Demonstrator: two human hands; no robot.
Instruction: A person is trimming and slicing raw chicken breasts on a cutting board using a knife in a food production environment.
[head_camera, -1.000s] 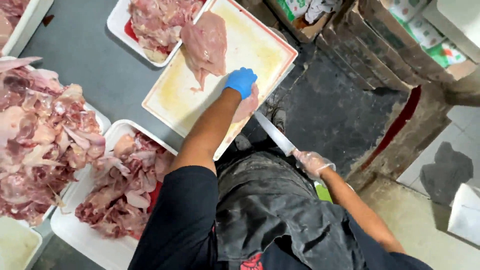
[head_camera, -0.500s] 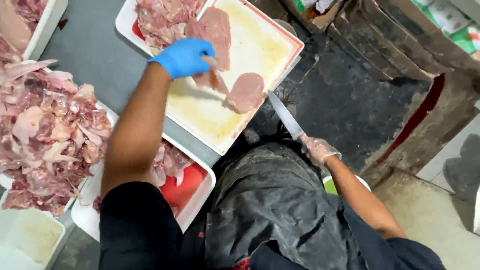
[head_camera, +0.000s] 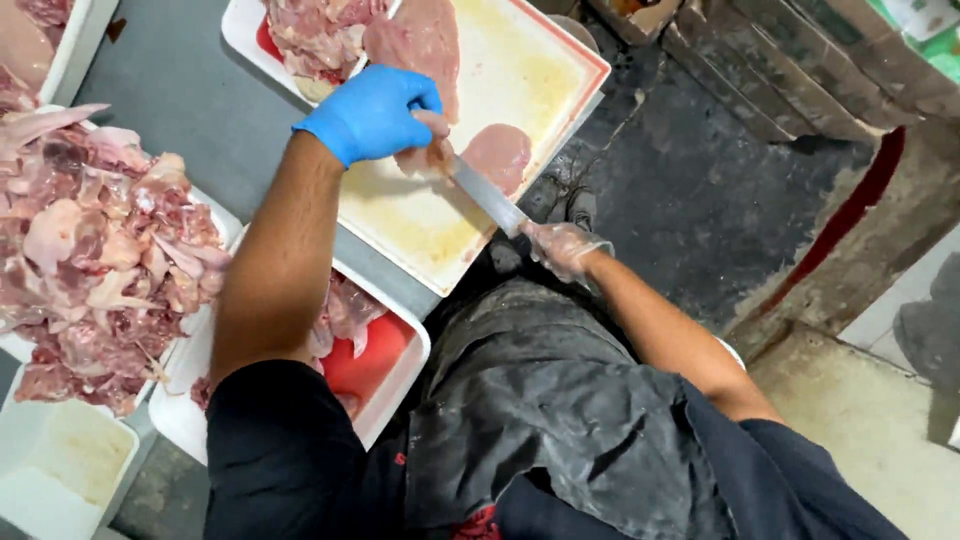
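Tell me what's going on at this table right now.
A person is cutting raw meat on a white cutting board. The left hand, in a blue glove, presses on a small piece of meat, while the right hand, in a clear glove, holds a knife with its blade at that piece. A larger cut lies farther up the board, and trays of meat pieces sit alongside.

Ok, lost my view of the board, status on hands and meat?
Left hand pinning small meat piece on cutting board. Right hand gripping knife, blade at the meat. Nothing in the way.
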